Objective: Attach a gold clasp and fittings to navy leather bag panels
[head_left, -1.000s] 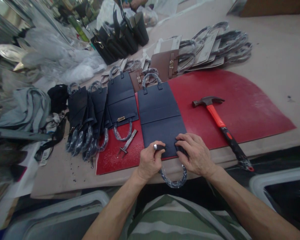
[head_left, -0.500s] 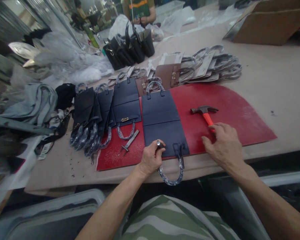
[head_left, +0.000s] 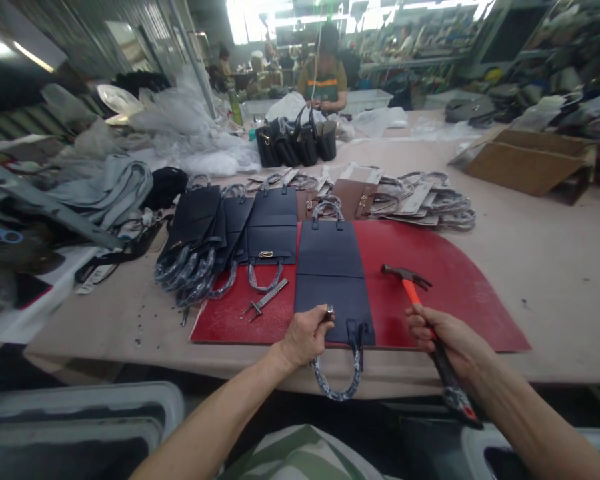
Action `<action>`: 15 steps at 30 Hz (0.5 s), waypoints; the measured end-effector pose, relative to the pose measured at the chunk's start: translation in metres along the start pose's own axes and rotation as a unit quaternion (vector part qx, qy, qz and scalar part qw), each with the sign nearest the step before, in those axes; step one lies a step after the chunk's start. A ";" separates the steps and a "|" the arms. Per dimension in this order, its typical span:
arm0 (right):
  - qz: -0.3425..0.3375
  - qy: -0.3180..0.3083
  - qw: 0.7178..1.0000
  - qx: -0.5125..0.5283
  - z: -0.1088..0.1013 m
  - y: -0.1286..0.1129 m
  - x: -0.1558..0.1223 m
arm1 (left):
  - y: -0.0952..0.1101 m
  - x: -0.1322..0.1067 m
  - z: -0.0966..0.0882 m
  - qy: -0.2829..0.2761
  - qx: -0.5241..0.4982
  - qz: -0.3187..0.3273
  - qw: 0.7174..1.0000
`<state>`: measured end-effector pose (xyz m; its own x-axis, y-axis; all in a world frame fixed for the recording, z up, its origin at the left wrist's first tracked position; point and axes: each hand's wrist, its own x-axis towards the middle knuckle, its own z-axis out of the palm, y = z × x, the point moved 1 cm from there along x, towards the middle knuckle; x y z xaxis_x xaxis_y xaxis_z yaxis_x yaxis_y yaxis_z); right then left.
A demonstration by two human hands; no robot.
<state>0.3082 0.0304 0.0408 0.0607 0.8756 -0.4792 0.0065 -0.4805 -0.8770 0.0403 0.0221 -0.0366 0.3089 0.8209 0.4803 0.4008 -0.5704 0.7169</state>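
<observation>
My right hand (head_left: 445,337) is closed around the handle of a claw hammer (head_left: 409,287), its steel head above the red board (head_left: 430,267). My left hand (head_left: 303,337) grips a short metal rod (head_left: 329,312), perhaps a punch; only its round top shows above the fingers. That rod stands over the lower part of a dark blue leather bag panel (head_left: 330,257), which lies flat on the board. One plastic-wrapped handle (head_left: 337,387) of the panel hangs over the table's front edge, the other (head_left: 327,208) lies at the far end. A pronged metal tool (head_left: 266,300) rests to the left.
More blue bag panels (head_left: 195,213) overlap at the left. Brown panels (head_left: 364,197) and wrapped handles lie behind the board. Finished black bags (head_left: 297,143) stand farther back, near a co-worker (head_left: 325,83). A cardboard box (head_left: 525,160) sits at the right, plastic sheeting (head_left: 195,140) at the left.
My right hand, earlier open over the hammer's handle, has closed on it and lifted the handle. The left hand keeps its grip on the rod. The view has tilted up.
</observation>
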 end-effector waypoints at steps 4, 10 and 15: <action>-0.148 0.055 0.981 -0.112 0.024 -0.018 -0.042 | -0.003 -0.003 0.002 -0.006 0.005 0.002 1.000; -0.477 0.059 0.748 -0.458 0.034 -0.037 -0.085 | -0.004 -0.004 0.004 -0.003 0.023 0.010 1.000; -0.485 0.078 0.728 -0.478 0.028 -0.039 -0.099 | -0.003 -0.004 0.004 -0.005 0.026 0.019 0.999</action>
<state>0.2736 -0.0365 0.1211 -0.3232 0.8461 0.4238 0.8092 0.4792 -0.3398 0.0410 0.0204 -0.0425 0.3336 0.7989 0.5004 0.4331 -0.6014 0.6714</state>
